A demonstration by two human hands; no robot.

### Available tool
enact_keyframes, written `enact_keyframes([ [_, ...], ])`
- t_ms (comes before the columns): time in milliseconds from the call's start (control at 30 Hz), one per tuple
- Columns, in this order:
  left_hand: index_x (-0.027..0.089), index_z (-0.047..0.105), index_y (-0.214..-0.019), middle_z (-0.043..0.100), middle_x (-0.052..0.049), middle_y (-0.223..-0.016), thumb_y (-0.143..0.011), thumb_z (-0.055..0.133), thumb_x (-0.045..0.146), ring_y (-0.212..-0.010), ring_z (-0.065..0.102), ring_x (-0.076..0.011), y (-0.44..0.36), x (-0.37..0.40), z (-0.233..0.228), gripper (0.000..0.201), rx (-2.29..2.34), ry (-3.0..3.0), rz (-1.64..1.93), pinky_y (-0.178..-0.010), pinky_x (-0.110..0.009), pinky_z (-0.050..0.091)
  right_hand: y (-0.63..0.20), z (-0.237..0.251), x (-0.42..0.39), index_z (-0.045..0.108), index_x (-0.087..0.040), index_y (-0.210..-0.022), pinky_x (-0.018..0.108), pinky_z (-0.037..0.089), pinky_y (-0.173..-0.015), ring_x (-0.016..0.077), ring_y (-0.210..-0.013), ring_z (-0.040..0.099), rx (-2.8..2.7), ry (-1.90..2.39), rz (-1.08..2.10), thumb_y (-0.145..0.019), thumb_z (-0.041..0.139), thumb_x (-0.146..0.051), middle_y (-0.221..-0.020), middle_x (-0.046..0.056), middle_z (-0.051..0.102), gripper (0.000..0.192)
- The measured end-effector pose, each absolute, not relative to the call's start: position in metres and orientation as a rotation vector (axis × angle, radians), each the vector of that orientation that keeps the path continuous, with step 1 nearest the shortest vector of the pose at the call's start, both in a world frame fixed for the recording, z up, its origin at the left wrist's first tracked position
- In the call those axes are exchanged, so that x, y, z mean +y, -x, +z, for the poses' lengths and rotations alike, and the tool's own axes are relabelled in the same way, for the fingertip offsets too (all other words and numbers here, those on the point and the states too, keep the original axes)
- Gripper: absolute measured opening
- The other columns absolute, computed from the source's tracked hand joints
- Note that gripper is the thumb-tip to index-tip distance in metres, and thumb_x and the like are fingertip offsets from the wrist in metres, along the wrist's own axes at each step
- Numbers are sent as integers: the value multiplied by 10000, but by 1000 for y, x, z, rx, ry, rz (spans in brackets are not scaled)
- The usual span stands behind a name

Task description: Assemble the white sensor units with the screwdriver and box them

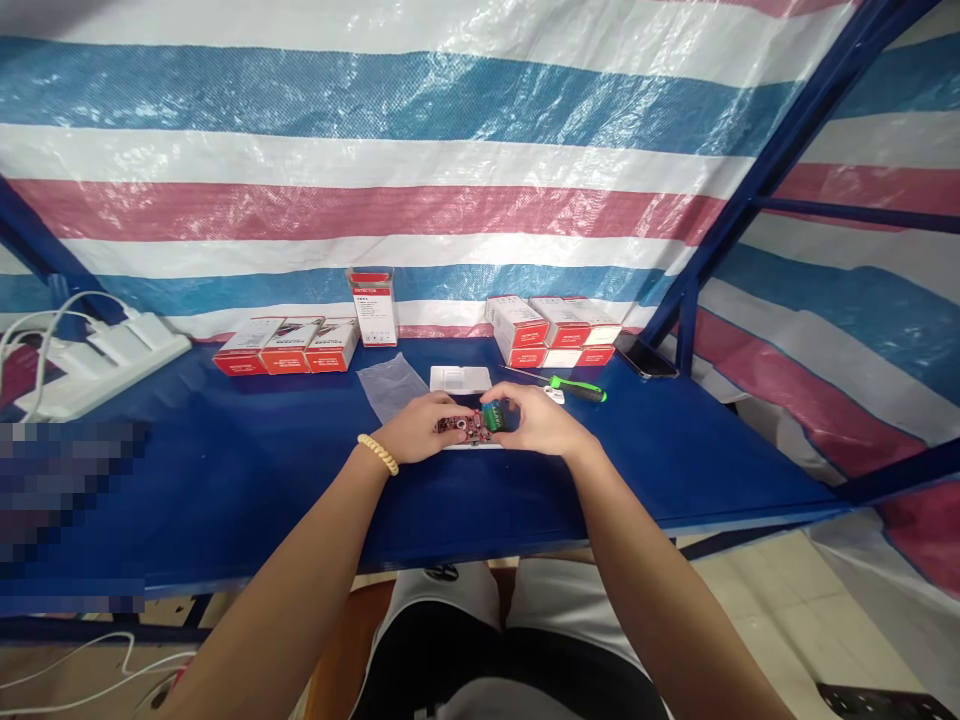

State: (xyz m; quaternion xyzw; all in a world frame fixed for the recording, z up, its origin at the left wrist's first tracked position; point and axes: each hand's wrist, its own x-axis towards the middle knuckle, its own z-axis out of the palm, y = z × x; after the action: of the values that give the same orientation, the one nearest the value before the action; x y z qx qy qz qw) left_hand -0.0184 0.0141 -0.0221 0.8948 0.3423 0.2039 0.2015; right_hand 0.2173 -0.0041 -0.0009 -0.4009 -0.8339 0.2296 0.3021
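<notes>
Head view: both hands meet a little behind the middle of the blue counter [225, 470]. The left hand [420, 428] is closed over the left end of a small red circuit board [459, 427], and the right hand [534, 420] pinches a green part [495, 415] at its right end. The board lies over a white base [472, 443].

It looks light, thin and stiff, yet fragile; its bare edges seem the safest hold, not the mounted parts. A white cover [460, 378], a clear bag [391, 385] and a green-handled screwdriver [574, 387] lie just behind, toward the back edge.
</notes>
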Motion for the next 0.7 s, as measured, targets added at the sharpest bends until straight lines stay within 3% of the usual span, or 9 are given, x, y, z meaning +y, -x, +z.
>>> enact_keyframes([
  [233,246,652,-1230,645,-77,-1104,-912,538,259,-1034,587,-206,17,13,-20,339,964,-2510,567,-964,-371,454,-217,2,-4,717,-197,-1011,322,518,-786,213,-910,684,-2262,978,585,-652,737,-199,-1029,53,732,359],
  [500,228,738,-1028,723,-40,-1061,-891,557,206,-955,657,-180,15,11,-18,228,919,-2517,696,-876,-297,493,-218,-1,-2,680,-202,-1090,339,517,-770,213,-906,670,-2163,1061,535,-645,738,-186,-1062,57,721,449],
  [700,212,736,-995,735,-27,-1059,-869,532,147,-931,670,-168,16,10,-16,249,907,-2449,682,-846,-273,502,-217,0,-2,684,-189,-957,319,499,-772,209,-953,656,-2125,1018,515,-616,716,-135,-1051,57,710,347],
])
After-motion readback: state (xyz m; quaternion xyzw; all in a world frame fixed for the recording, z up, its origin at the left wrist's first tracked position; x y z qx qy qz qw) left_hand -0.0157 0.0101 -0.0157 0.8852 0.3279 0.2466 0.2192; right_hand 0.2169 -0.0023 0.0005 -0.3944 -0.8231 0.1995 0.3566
